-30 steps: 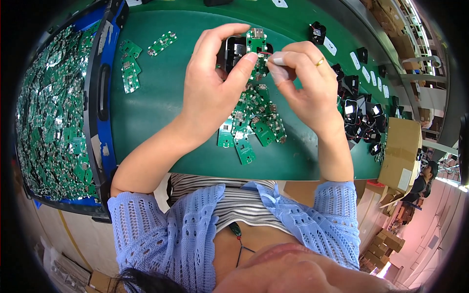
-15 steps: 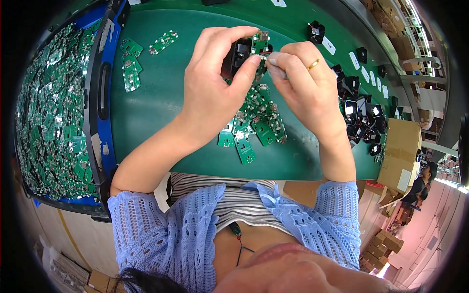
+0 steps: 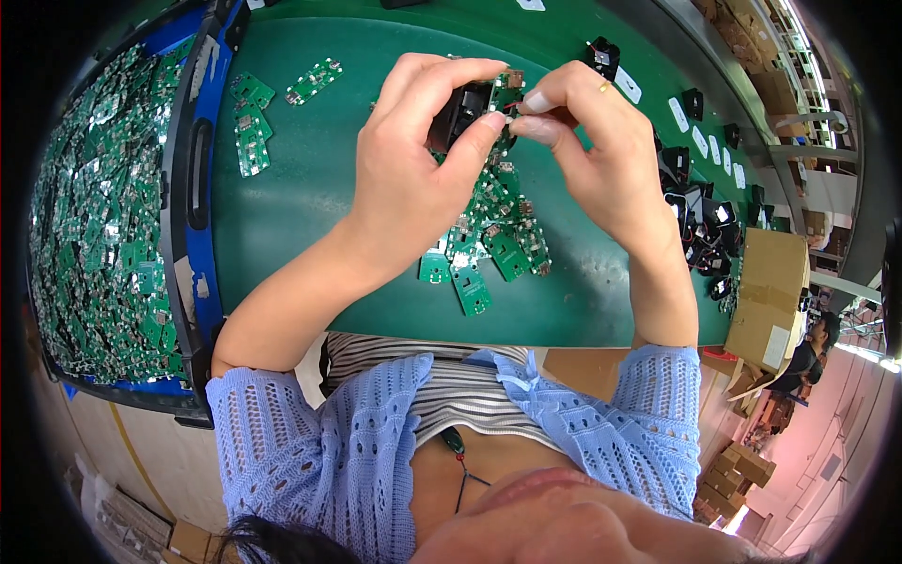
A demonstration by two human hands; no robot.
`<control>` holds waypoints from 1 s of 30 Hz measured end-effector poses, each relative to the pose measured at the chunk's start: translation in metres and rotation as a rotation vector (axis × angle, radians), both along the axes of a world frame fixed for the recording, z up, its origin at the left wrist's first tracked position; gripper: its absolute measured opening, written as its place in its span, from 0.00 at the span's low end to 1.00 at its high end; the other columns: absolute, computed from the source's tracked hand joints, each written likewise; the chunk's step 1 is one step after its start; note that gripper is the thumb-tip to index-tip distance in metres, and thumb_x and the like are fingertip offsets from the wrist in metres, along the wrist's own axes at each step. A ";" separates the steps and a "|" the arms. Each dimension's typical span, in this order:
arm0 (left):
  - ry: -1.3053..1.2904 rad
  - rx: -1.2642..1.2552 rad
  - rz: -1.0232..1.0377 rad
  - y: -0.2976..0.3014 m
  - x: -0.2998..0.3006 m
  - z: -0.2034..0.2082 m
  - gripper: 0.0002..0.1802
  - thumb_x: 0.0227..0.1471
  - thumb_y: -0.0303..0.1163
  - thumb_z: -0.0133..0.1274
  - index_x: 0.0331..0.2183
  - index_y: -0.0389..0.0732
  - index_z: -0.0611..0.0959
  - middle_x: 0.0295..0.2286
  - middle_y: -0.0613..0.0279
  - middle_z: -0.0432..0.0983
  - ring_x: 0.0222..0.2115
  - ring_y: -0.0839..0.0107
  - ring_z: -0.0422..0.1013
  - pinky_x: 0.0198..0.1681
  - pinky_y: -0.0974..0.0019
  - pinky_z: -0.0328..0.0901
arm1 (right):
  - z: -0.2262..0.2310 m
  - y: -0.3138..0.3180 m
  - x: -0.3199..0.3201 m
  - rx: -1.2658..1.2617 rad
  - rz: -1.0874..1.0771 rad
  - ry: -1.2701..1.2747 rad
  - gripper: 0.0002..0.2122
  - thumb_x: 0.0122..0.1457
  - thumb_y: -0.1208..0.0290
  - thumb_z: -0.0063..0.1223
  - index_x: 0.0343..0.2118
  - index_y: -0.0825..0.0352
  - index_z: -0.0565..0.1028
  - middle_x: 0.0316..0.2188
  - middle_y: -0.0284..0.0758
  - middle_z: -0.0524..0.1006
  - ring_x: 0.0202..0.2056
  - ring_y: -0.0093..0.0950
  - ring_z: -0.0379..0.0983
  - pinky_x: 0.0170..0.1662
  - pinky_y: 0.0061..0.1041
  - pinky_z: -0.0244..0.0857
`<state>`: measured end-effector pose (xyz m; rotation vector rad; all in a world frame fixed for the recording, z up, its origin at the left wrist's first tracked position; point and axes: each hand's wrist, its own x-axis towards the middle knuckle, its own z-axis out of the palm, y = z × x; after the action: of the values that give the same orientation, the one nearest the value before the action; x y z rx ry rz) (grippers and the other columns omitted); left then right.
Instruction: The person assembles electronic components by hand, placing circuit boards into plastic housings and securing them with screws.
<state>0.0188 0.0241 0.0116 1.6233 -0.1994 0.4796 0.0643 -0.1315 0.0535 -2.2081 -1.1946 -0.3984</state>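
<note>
My left hand (image 3: 409,155) is closed around a black plastic housing (image 3: 464,111) and a green circuit board (image 3: 508,87), holding the two together above the bench. Its thumb presses on the board's near side, and the fingers reach over the far edge. A thin red wire (image 3: 513,106) shows at the board's right side. The thumb and forefinger of my right hand (image 3: 601,155) pinch at this wire; its end is hidden by the fingertips. Below my hands lies a loose heap of green circuit boards (image 3: 507,252).
At the left, a blue-rimmed black crate (image 3: 199,179) holds a mass of circuit boards (image 3: 103,235). Several more boards (image 3: 252,136) lie beside it on the green bench (image 3: 301,207). To the right are black housings (image 3: 700,221), white flat pieces (image 3: 700,141) and a cardboard box (image 3: 766,291).
My right hand has shifted slightly right and its fingers have spread a little, showing more of the board's edge. My left hand keeps its hold on the housing and board.
</note>
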 end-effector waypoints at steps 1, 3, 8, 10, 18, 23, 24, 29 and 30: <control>-0.001 -0.003 -0.010 0.000 0.000 0.000 0.15 0.41 0.21 0.54 0.37 0.40 0.77 0.31 0.61 0.67 0.27 0.73 0.69 0.26 0.74 0.66 | 0.000 0.000 0.001 0.022 0.006 0.032 0.09 0.40 0.84 0.52 0.25 0.70 0.67 0.23 0.37 0.68 0.27 0.35 0.68 0.28 0.30 0.63; -0.001 -0.006 -0.020 0.000 0.000 0.000 0.15 0.41 0.21 0.54 0.37 0.40 0.77 0.31 0.60 0.67 0.28 0.73 0.69 0.26 0.75 0.66 | 0.000 0.002 0.000 0.044 0.012 0.066 0.09 0.39 0.85 0.52 0.25 0.70 0.66 0.22 0.37 0.68 0.27 0.36 0.68 0.28 0.29 0.63; 0.018 -0.083 -0.046 0.000 0.000 -0.002 0.15 0.41 0.20 0.54 0.36 0.39 0.77 0.30 0.61 0.66 0.27 0.74 0.67 0.25 0.76 0.65 | 0.000 0.005 0.000 -0.019 0.058 0.035 0.10 0.37 0.88 0.49 0.24 0.69 0.65 0.22 0.37 0.67 0.26 0.36 0.67 0.27 0.30 0.63; 0.015 -0.073 -0.045 -0.001 -0.001 -0.003 0.15 0.40 0.19 0.54 0.36 0.39 0.77 0.29 0.61 0.66 0.27 0.74 0.67 0.25 0.76 0.65 | 0.000 0.005 0.000 -0.034 0.068 0.012 0.10 0.37 0.87 0.49 0.24 0.69 0.65 0.22 0.37 0.67 0.26 0.36 0.67 0.28 0.30 0.63; 0.353 -0.513 -0.292 0.004 0.006 -0.002 0.14 0.48 0.24 0.52 0.39 0.34 0.73 0.29 0.64 0.69 0.27 0.80 0.68 0.25 0.73 0.73 | -0.006 0.002 0.006 -0.018 0.053 -0.048 0.08 0.42 0.83 0.51 0.26 0.68 0.67 0.26 0.34 0.68 0.27 0.33 0.67 0.29 0.27 0.64; 0.414 -0.582 -0.271 0.008 0.012 -0.005 0.15 0.48 0.26 0.52 0.40 0.32 0.72 0.31 0.59 0.71 0.26 0.75 0.71 0.24 0.74 0.71 | -0.023 -0.004 0.008 0.257 -0.008 0.320 0.09 0.47 0.77 0.54 0.33 0.68 0.71 0.30 0.34 0.70 0.30 0.27 0.69 0.32 0.22 0.65; 0.414 -0.584 -0.269 0.008 0.011 -0.004 0.15 0.48 0.26 0.52 0.40 0.32 0.72 0.31 0.59 0.71 0.26 0.75 0.71 0.24 0.74 0.71 | -0.023 -0.005 0.006 0.388 -0.060 0.415 0.10 0.48 0.75 0.55 0.35 0.67 0.72 0.31 0.33 0.71 0.30 0.25 0.70 0.34 0.20 0.64; 0.477 -0.528 -0.299 0.010 0.009 0.002 0.16 0.50 0.30 0.50 0.41 0.34 0.72 0.32 0.59 0.71 0.27 0.74 0.72 0.28 0.73 0.70 | -0.025 -0.010 0.002 0.493 -0.142 0.520 0.10 0.54 0.71 0.52 0.36 0.69 0.70 0.33 0.31 0.73 0.30 0.18 0.69 0.32 0.18 0.65; 0.477 -0.528 -0.298 0.011 0.009 0.002 0.16 0.50 0.30 0.50 0.41 0.34 0.72 0.32 0.59 0.71 0.27 0.74 0.72 0.28 0.73 0.70 | -0.024 -0.008 0.000 0.492 -0.141 0.521 0.10 0.54 0.71 0.52 0.36 0.69 0.70 0.33 0.31 0.73 0.30 0.18 0.69 0.32 0.18 0.65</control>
<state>0.0273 0.0347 0.0133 1.1202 0.0464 -0.0916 0.0638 -0.1400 0.0293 -1.8071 -0.5868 -0.1330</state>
